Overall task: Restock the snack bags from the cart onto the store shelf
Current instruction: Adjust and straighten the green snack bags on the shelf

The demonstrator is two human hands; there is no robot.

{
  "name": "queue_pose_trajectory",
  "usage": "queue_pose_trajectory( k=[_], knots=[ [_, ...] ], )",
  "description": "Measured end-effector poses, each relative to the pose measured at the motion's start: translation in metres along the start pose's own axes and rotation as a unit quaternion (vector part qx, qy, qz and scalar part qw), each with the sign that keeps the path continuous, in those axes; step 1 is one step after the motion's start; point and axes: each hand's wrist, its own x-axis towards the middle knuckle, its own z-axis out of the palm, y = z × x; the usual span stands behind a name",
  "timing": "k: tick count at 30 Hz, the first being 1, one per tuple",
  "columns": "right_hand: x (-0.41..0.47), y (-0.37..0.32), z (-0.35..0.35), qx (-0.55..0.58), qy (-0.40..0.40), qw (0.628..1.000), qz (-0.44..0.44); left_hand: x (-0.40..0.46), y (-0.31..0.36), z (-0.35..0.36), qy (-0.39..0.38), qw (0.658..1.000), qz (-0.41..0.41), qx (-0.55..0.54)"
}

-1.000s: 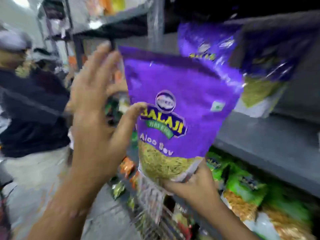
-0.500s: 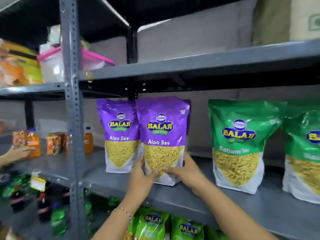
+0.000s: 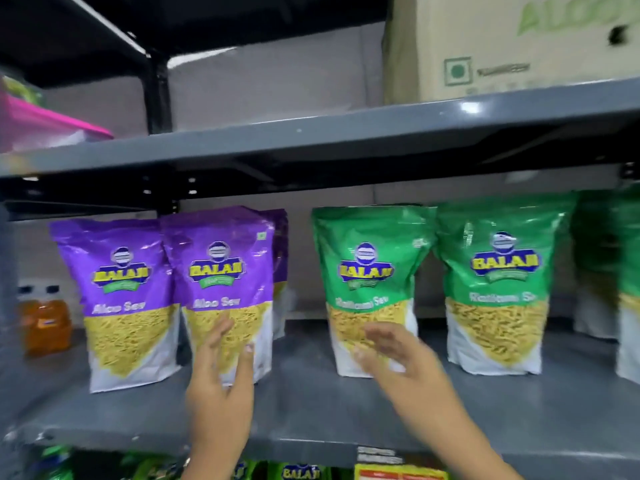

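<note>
Two purple Aloo Sev bags stand upright side by side on the grey shelf (image 3: 311, 410), the left purple bag (image 3: 121, 299) and the right purple bag (image 3: 225, 271), with a third purple bag (image 3: 280, 258) partly hidden behind. My left hand (image 3: 221, 386) hovers open in front of the right purple bag's base, fingers spread, holding nothing. My right hand (image 3: 394, 355) is open and blurred in front of the lower part of a green Ratlami Sev bag (image 3: 367, 268). A second green bag (image 3: 498, 271) stands to its right. The cart is out of view.
More green bags (image 3: 616, 271) fill the shelf's right end. An orange bottle (image 3: 45, 323) stands at the left. A cardboard box (image 3: 512, 43) and a pink-lidded container (image 3: 41, 129) sit on the upper shelf (image 3: 311, 136). Snack bags (image 3: 301, 472) line the shelf below.
Both hands held the right purple bag's base half a second ago; now they have let go and drawn apart and back. The bag stands alone. The view moved closer and rightward.
</note>
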Motion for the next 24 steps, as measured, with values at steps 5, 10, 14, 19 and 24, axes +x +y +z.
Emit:
queue_pose_trajectory(
  k=[5,10,14,19,24],
  knots=[
    [0.002,0.039,-0.172,-0.058,0.215,0.975,0.02,-0.04,0.06,0.101,-0.188,0.98,-0.018,-0.066],
    [0.034,0.08,-0.249,-0.09,0.149,0.976,0.134,-0.055,0.066,0.215,-0.338,0.906,-0.229,-0.11],
    [0.039,0.076,-0.251,-0.063,0.109,0.98,0.153,-0.063,0.053,0.272,-0.378,0.861,-0.317,-0.124],
    [0.04,0.091,-0.237,-0.037,0.092,0.986,0.134,-0.078,0.042,0.281,-0.383,0.868,-0.306,-0.071],
    [0.04,0.099,-0.25,-0.052,0.134,0.978,0.151,-0.085,0.056,0.29,-0.367,0.877,-0.305,-0.059]
  ],
)
